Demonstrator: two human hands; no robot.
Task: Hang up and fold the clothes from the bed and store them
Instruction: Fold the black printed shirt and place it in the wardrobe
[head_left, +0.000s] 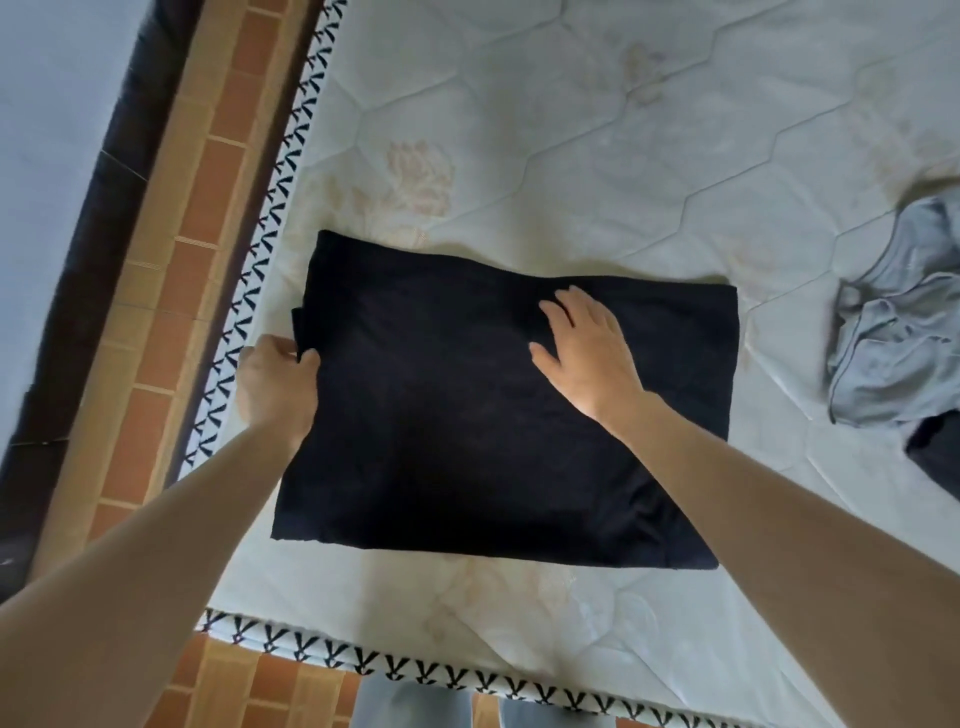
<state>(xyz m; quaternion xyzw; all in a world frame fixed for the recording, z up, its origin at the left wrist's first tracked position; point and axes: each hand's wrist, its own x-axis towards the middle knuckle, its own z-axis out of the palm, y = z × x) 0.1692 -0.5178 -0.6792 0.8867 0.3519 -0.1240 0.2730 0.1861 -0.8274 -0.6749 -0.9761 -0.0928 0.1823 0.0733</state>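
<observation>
The black garment (498, 410) lies part-folded near the bed's (597, 119) corner – soft, light, limp cloth, best taken by its left edge, where the left hand (278, 387) pinches it while the right hand (584, 351) presses flat, fingers straight

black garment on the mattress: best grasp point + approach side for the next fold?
Probably the left edge of the black garment, approached from the mattress's left side. The layers bunch there, and the left hand already pinches that spot. The right hand lies flat on the middle, pinning the cloth.
</observation>
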